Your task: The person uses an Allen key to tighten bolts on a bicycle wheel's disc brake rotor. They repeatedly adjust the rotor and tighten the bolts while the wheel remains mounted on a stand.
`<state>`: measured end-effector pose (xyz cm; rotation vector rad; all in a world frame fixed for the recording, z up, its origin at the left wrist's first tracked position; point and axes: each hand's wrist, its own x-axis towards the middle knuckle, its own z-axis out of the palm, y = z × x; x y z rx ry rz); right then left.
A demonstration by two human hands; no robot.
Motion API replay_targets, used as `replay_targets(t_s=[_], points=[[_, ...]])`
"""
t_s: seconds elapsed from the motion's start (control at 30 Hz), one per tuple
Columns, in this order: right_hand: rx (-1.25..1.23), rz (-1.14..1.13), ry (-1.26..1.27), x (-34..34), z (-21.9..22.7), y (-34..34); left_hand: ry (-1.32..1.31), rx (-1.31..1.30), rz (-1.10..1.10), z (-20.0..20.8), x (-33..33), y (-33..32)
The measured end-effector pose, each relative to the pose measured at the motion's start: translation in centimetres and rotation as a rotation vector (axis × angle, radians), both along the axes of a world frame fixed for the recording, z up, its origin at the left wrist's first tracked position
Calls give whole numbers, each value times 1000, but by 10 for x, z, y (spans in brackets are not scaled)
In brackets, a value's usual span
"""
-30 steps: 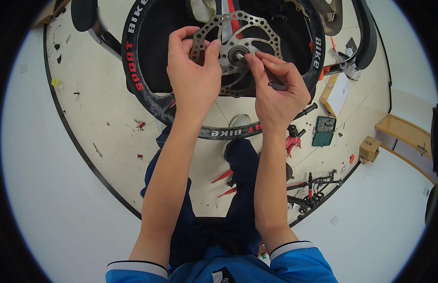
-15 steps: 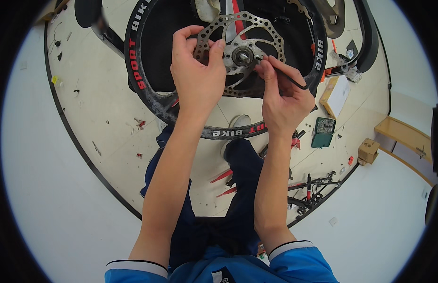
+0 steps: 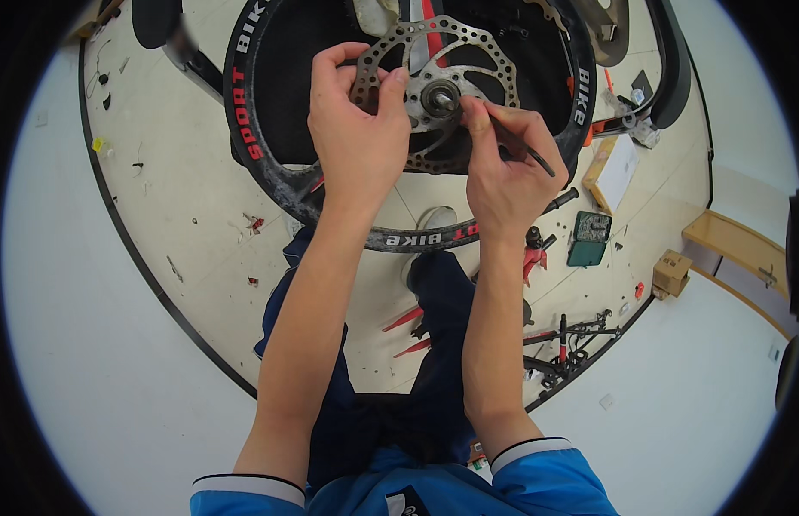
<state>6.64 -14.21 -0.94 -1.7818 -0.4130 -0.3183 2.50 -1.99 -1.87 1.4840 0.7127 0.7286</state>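
Note:
A black bicycle wheel (image 3: 277,179) with red and white lettering lies flat at the top of the view. On its hub sits a silver brake disc (image 3: 419,115), ringed with small holes, around a threaded axle (image 3: 443,101). My left hand (image 3: 361,129) grips the disc's left edge between thumb and fingers. Right of the axle, my right hand (image 3: 513,176) pinches a black hex key (image 3: 542,162), whose long end sticks out past the fingers. The fingertips touch the disc near the hub and hide the key's tip, so its seating in a bolt cannot be seen.
Black armrests (image 3: 672,90) flank the wheel. On the floor at right are a white-topped box (image 3: 612,175), an open green case (image 3: 588,251), a cardboard box (image 3: 672,273) and bicycle frame parts (image 3: 580,335). Small scraps (image 3: 254,224) lie at left.
My right hand has shifted slightly left toward the axle and turned, and the hex key's visible end has swung lower. The left hand keeps its hold on the disc.

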Motion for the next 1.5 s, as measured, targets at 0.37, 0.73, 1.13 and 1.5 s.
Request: replay_targets(t_s=[0.37, 0.73, 1.13, 1.5], points=[[50, -3, 80, -1, 3, -1, 29, -13, -3, 4, -1, 0], [56, 22, 79, -1, 6, -1, -31, -131, -33, 6, -1, 2], [117, 43, 88, -2, 13, -2, -402, 878, -72, 26, -12, -33], [249, 186, 660, 13, 32, -59, -186, 504, 61, 23, -20, -9]])
